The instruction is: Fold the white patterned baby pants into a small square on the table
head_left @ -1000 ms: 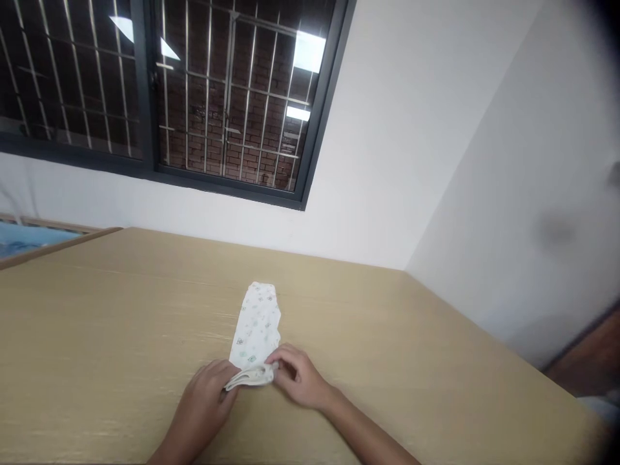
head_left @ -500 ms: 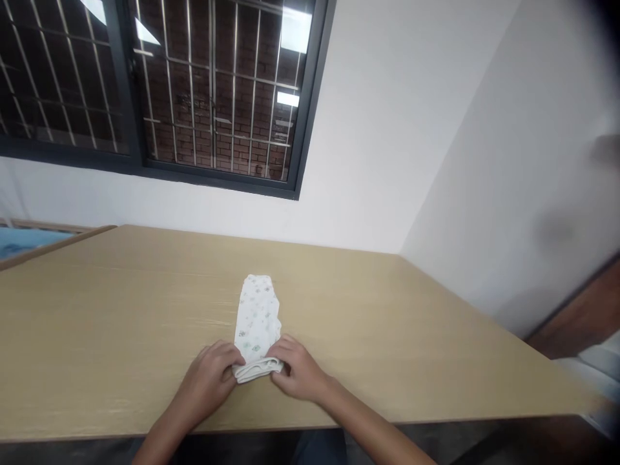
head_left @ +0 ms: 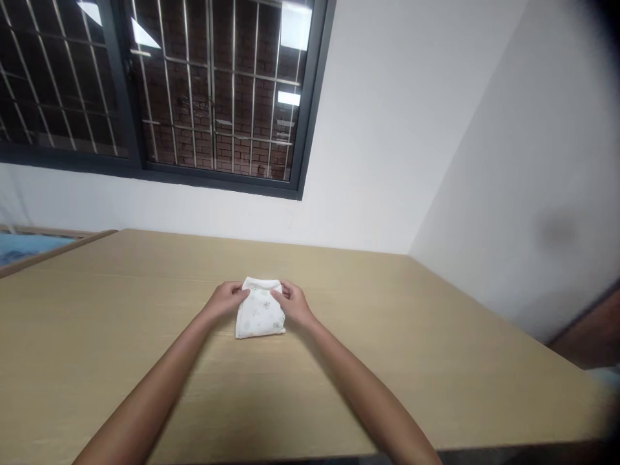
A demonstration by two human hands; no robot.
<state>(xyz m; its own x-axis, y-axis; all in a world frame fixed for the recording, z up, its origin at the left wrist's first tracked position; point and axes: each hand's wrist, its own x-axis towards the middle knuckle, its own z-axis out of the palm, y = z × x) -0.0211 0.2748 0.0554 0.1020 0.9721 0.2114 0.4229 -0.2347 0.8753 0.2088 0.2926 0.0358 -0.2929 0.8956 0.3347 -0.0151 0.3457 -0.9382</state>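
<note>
A white printed cloth, with small grey-green motifs, lies folded into a compact piece on the table. Whether it is a garment I cannot tell. At its far left corner, my left hand pinches the edge, thumb on top and fingers behind. My right hand grips the far right corner in the same way. Between the two hands runs a folded band along the far edge. The near end of the cloth rests flat on the tabletop, and the undersides of the folds are hidden.
The light wood-look table extends around the cloth on all sides. Behind it stand a white wall and a dark-framed window with metal bars. Something blue lies beyond the raised left edge.
Both hands have moved from the cloth's near end to its far end. The cloth is now shorter, its length folded over, with both hands gripping the far edge.
</note>
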